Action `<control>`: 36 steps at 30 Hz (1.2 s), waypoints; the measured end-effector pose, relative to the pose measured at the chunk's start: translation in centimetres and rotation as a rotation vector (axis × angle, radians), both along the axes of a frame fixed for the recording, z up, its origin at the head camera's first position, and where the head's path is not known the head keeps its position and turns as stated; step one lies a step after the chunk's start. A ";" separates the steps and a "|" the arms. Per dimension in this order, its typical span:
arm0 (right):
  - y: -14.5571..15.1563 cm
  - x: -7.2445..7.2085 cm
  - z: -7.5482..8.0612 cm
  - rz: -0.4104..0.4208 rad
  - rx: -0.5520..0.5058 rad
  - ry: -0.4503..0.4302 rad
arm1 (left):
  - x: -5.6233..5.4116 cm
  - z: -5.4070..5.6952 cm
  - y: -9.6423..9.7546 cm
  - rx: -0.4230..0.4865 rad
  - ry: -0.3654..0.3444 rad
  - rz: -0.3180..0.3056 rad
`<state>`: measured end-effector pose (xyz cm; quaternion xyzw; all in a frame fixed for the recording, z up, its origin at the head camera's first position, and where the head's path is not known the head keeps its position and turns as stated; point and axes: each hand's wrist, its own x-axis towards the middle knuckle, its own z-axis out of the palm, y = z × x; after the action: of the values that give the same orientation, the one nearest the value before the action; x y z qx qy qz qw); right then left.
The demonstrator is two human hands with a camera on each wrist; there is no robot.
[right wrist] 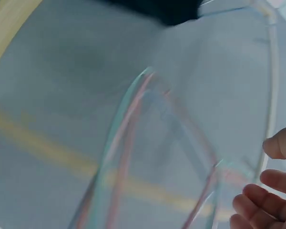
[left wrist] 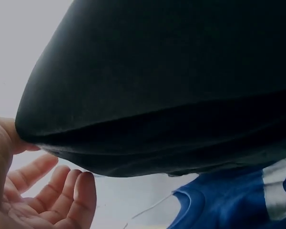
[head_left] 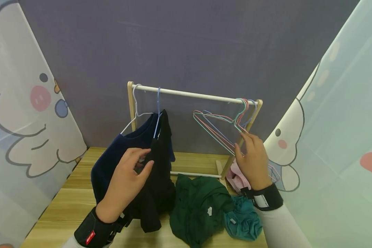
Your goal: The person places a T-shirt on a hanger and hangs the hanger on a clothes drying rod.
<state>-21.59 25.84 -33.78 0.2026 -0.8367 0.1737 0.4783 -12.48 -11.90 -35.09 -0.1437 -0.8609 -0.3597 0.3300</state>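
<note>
In the head view my left hand (head_left: 128, 175) is beside a black garment (head_left: 159, 162), which hangs from a blue hanger (head_left: 158, 103) on the rack's rail. Its fingers are loosely bent, with a gap between thumb and forefinger. From the left wrist, the dark cloth (left wrist: 148, 81) fills much of the view, its edge overlapping the thumb. Behind it a navy top (head_left: 111, 162) hangs on a white hanger (head_left: 135, 103). On the right, my right hand (head_left: 253, 160) is at several thin green, pink and blue hangers (right wrist: 133, 105), fingers relaxed and holding nothing.
The rack's white rail (head_left: 189, 93) runs between wooden end posts. On the wooden table (head_left: 65, 206) lie a dark green garment (head_left: 198, 206), a teal one (head_left: 243, 220) and a pink one (head_left: 237, 177). Printed curtains (head_left: 15, 144) flank both sides.
</note>
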 end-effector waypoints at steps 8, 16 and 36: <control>2.8 0.5 -2.4 -0.141 0.012 -0.026 | -0.1 -0.3 -0.7 -0.003 0.063 0.032; 2.7 0.7 -3.0 0.006 -0.167 -0.264 | -0.3 -0.2 -1.5 -0.049 0.078 0.090; 1.7 1.2 -2.6 0.217 -0.775 -0.625 | -1.7 -0.9 -3.4 -0.100 0.056 0.236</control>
<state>-20.39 27.59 -36.39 0.0345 -0.7879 0.5724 0.2243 -14.17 -15.33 -36.04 -0.0677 -0.8791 -0.2708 0.3865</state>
